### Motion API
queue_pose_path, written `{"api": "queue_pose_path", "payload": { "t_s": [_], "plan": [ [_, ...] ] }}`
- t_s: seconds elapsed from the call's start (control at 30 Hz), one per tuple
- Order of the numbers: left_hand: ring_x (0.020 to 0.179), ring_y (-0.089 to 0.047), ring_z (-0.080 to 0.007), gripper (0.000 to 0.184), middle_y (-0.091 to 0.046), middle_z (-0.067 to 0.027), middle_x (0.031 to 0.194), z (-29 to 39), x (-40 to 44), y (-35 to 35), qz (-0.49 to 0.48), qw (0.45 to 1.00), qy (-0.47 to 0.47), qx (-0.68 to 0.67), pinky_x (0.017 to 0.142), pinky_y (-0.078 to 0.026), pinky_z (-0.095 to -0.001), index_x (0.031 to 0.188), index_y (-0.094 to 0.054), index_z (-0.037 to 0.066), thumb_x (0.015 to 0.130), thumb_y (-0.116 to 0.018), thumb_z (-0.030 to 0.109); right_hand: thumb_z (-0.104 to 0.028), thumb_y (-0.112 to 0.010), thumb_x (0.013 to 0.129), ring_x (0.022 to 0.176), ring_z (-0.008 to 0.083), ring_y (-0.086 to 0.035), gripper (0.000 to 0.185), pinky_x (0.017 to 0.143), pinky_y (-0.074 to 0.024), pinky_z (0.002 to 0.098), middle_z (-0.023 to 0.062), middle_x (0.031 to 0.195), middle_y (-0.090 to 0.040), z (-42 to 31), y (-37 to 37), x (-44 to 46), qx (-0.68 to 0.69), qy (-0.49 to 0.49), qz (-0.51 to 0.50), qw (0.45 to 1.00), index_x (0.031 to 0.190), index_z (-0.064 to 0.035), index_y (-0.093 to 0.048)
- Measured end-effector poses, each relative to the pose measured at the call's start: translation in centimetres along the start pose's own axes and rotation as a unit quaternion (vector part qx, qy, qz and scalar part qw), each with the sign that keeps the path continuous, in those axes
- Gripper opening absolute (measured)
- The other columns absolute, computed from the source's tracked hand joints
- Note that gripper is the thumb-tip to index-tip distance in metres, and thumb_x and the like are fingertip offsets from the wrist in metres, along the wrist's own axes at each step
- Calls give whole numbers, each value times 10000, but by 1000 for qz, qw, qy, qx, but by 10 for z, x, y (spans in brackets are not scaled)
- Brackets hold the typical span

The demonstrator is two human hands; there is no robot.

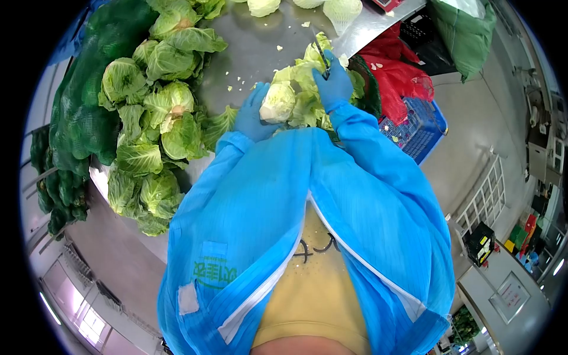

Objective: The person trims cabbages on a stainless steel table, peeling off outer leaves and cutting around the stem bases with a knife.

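Note:
Both of my hands wear blue gloves. My left hand [253, 113] cups the left side of a trimmed pale cabbage head [278, 103], with fingers bent along it. My right hand [333, 84] is closed round a knife [320, 49], whose dark blade points away from me; its handle is mostly hidden in the glove. Loose cabbage leaves [305, 83] lie between the hands and beyond the right one. Under all this is a grey metal table [248, 50] with small leaf scraps on it.
Untrimmed cabbages [177, 109] are piled on the left, beside green mesh sacks [89, 94]. Several pale cabbage heads [342, 13] sit at the far edge. To the right are a red mesh bag [393, 77], a blue crate [431, 133] and a green sack [467, 35].

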State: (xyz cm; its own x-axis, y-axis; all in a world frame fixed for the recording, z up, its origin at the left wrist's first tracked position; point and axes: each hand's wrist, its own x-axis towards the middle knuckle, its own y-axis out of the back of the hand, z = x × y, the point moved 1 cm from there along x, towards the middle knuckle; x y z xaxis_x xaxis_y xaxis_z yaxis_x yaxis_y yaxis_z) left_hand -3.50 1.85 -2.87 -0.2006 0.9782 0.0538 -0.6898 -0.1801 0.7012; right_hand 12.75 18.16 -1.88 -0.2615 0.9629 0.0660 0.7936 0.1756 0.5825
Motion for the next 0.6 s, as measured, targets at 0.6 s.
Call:
{"api": "queue_pose_path", "payload": {
  "t_s": [0.6],
  "plan": [
    [1143,-465,-361,895,-406,-185,1272,6,13,-6,27,1000,6,-7,950,-422,-398,1324,-360,66,577,-810,266,-344,-594,815,791,294,-583,222,660,-462,387,69,897,-552,-34,-21,-28,-6,123,-218,968,897,-140,-626]
  ]
}}
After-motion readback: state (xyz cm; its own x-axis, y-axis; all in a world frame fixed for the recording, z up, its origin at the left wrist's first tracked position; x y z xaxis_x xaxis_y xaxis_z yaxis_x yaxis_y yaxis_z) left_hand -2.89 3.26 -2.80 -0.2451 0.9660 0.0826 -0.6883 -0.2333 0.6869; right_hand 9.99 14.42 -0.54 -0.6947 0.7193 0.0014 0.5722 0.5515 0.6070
